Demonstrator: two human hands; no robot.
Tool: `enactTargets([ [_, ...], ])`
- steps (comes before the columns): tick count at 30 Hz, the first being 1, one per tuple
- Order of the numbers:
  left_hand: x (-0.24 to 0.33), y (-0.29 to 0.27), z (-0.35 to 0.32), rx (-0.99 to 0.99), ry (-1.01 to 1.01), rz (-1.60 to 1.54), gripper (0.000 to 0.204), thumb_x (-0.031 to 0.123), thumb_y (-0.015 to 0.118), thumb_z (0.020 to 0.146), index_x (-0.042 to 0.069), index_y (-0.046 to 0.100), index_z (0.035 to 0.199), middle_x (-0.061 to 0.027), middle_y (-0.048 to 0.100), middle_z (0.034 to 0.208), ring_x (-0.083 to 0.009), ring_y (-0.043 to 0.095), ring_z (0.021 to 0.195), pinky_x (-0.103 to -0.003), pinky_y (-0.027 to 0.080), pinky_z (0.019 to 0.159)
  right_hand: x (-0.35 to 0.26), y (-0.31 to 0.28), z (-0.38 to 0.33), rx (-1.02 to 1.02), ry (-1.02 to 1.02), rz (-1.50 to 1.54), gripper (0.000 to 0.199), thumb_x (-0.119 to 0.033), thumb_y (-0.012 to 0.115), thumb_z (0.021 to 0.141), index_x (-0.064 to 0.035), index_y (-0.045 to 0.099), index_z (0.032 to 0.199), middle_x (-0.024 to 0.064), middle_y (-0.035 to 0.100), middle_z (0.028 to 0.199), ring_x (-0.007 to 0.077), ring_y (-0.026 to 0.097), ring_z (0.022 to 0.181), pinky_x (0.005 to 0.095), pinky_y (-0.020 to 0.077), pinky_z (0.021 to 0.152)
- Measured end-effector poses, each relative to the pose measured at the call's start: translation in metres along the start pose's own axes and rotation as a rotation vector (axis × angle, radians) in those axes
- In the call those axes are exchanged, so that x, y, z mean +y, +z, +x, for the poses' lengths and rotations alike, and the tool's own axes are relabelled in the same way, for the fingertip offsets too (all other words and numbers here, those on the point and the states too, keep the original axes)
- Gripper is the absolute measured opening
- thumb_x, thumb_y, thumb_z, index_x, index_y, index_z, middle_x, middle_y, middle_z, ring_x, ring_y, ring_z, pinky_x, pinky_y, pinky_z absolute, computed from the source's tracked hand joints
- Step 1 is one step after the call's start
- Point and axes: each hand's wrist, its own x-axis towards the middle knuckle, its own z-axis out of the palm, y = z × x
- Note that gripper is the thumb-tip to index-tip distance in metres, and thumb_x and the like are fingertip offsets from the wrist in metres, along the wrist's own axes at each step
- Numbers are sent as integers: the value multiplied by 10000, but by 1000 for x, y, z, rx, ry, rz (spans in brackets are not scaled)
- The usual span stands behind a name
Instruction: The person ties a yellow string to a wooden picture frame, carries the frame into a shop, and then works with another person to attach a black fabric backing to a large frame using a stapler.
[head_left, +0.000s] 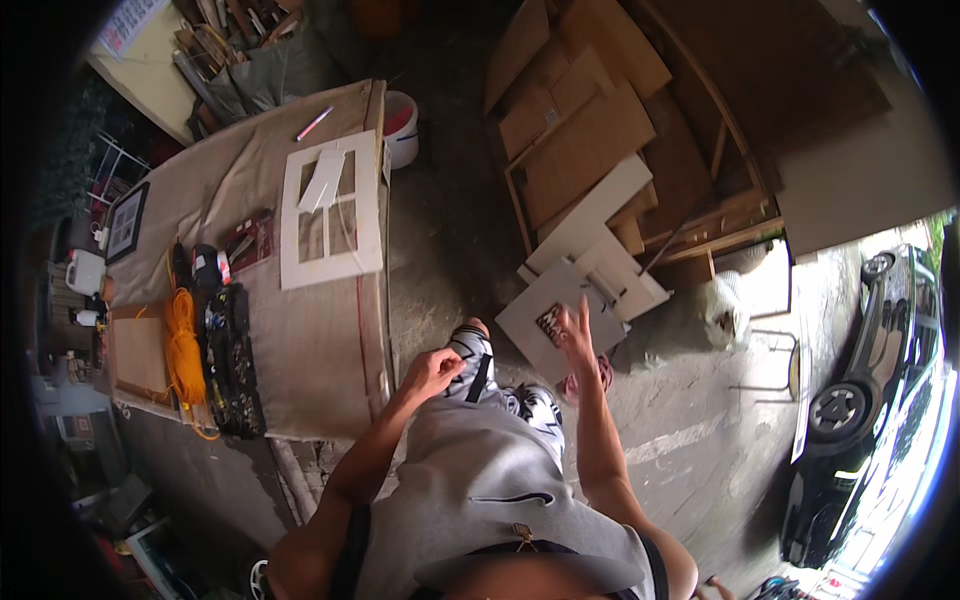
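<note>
My right hand [575, 337] reaches over a flat grey board [527, 318], fingers apart, with nothing visible gripped in it. Beside its thumb is a small dark patch with pale print [550, 322]; whether it is a label or a loose piece, I cannot tell. The board leans among other cut boards just ahead of my feet. My left hand [434, 373] hovers by my left knee, its fingers curled in, and nothing shows in them.
At left, a cloth-covered table [330, 340] carries a white window-like frame [290, 240], an orange cord bundle [184, 345] and a pen [314, 123]. A white bucket [402, 145] stands behind it. Wooden panels [590, 140] pile up ahead; a car [850, 400] is parked right.
</note>
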Motion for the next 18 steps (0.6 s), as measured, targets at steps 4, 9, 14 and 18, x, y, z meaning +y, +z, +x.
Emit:
enactTargets([
  [4, 9, -14, 89, 37, 4, 16, 219, 230, 695, 839, 17, 653, 870, -94, 657, 712, -158, 630, 633, -296, 491, 588, -202, 152, 137, -194, -533, -198, 915, -147, 676, 857, -191, 37, 1509, 191, 261, 1495, 280, 345, 1338, 397, 365, 1025],
  [9, 6, -85, 255, 51, -23, 8, 210, 232, 698, 831, 34, 651, 885, -98, 668, 752, -176, 649, 664, -298, 507, 628, -192, 180, 337, -381, -424, -436, 730, -55, 714, 787, -97, 359, 1424, 153, 483, 1359, 215, 470, 1254, 340, 431, 991],
  [14, 52, -189, 398, 210, -78, -31, 225, 236, 699, 828, 32, 652, 910, -109, 680, 791, -189, 663, 735, -301, 507, 665, -49, 3, 403, -256, 228, -1302, 327, -322, 592, 892, -18, 607, 1011, 58, 629, 866, 196, 583, 806, 407, 483, 740],
  [18, 30, -266, 494, 440, -178, -92, 252, 259, 690, 840, 21, 668, 920, -112, 692, 818, -172, 663, 757, -297, 498, 662, -52, -35, 361, 287, 654, -1059, 237, -305, 556, 855, -87, 628, 914, 102, 605, 817, 267, 577, 781, 417, 449, 669],
])
